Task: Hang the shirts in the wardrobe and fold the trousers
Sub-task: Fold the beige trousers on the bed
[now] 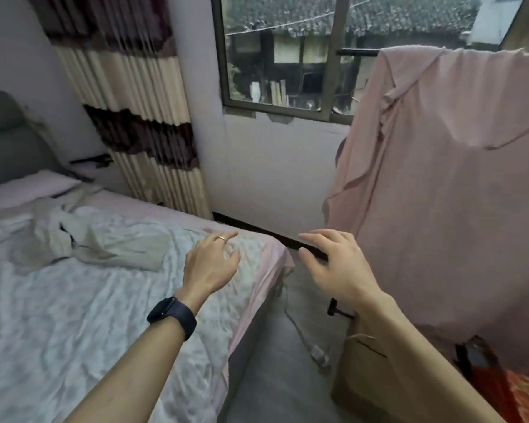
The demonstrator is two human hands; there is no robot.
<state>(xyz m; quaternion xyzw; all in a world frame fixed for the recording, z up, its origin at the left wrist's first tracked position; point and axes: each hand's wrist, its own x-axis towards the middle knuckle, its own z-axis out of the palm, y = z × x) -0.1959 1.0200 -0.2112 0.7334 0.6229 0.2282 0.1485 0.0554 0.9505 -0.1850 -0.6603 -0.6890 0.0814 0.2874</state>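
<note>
A crumpled pale beige garment (98,239) lies on the bed (58,315), left of my hands. My left hand (211,264), with a ring and a dark watch on the wrist, hovers over the bed's far corner with relaxed fingers and holds nothing. To its right, my right hand (333,264) is stretched out over the floor gap, fingers spread and empty. A large pink cloth (440,178) hangs over a black rail (358,52) at the right, just beyond my right hand.
A window (287,56) and a striped curtain (135,117) line the far wall. A cardboard box (367,377) stands on the floor at my right forearm. A cable with a plug block (318,357) lies on the narrow grey floor strip. Red fabric (507,392) sits at bottom right.
</note>
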